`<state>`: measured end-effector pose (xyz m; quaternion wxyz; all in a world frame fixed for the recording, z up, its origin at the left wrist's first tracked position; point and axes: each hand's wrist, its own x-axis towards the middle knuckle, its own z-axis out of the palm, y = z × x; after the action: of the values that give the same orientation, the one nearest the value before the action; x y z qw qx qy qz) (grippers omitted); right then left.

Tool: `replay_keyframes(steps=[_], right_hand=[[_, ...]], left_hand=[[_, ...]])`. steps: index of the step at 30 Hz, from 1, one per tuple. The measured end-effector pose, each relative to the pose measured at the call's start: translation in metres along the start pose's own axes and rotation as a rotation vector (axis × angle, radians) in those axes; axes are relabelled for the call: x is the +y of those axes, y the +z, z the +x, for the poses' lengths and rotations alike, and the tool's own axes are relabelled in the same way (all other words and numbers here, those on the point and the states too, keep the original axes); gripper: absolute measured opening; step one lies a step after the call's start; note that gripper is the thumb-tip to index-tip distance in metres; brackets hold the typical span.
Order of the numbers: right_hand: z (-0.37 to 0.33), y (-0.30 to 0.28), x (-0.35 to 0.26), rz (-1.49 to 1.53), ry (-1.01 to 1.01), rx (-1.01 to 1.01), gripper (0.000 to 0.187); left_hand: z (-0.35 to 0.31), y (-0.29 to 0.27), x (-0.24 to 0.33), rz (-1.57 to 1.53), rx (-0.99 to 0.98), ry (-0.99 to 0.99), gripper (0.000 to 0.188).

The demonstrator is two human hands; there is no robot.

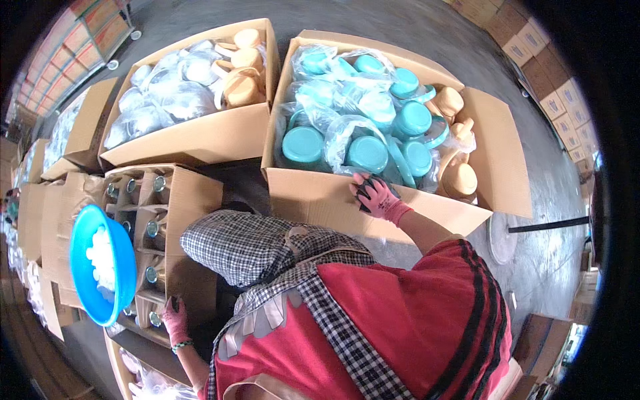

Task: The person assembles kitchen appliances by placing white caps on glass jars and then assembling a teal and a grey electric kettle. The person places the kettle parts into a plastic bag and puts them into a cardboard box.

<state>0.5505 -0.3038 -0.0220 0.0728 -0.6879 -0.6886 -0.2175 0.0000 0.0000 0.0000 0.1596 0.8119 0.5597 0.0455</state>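
Head view: two gloved hands are at work among open cartons. The right hand (pixel 379 200) rests on the front rim of a large carton (pixel 320 200), its fingers spread a little and bent; whether they grip the cardboard I cannot tell. The left hand (pixel 176 323) touches the near corner of a divided carton (pixel 190 233), fingers slightly curled, their hold likewise unclear.

Inside the large carton, at least seven turquoise containers (pixel 302 145) show, with more partly hidden under clear plastic bags (pixel 341 137); three peach containers (pixel 460 180) sit along its right side. A second carton (pixel 193 139), farther left, has three more peach containers and a heap of clear-bagged pieces too tangled to count. At least six silver-topped vessels (pixel 153 229) stand in the divided carton's cells.

One blue basin (pixel 83 280) sits over the left part of that carton, blocking some cells; its white pieces (pixel 101 260) overlap and cannot be counted. A knee under a checked apron (pixel 233 247) fills the space beside the divided carton. Stacked cartons (pixel 533 40) line the upper right.
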Motion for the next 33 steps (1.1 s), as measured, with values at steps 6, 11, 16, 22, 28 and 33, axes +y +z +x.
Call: replay_keyframes(steps=[6, 11, 16, 22, 28, 33], right_hand=[[0.007, 0.018, 0.036, -0.025, -0.079, -0.018, 0.058], [-0.004, 0.007, -0.001, -0.064, 0.081, 0.017, 0.045], [0.092, -0.063, -0.065, 0.443, 0.160, 0.090, 0.043], [0.262, -0.071, -0.177, 0.713, -0.208, -0.024, 0.045], [0.276, -0.029, -0.263, 0.529, -0.541, -0.180, 0.050], [0.288, -0.023, -0.265, 0.892, -0.531, -0.178, 0.039]], left_hand=[[-0.015, 0.007, 0.003, 0.029, 0.041, -0.021, 0.035], [-0.023, -0.006, 0.038, -0.085, 0.252, 0.019, 0.032], [-0.048, -0.024, 0.041, -0.782, 0.618, -0.116, 0.025], [-0.041, -0.068, -0.002, -1.997, 0.704, -0.488, 0.037], [0.000, -0.076, 0.000, -1.987, 0.620, -0.673, 0.082], [0.056, -0.064, -0.033, -2.142, 0.567, -0.379, 0.072]])
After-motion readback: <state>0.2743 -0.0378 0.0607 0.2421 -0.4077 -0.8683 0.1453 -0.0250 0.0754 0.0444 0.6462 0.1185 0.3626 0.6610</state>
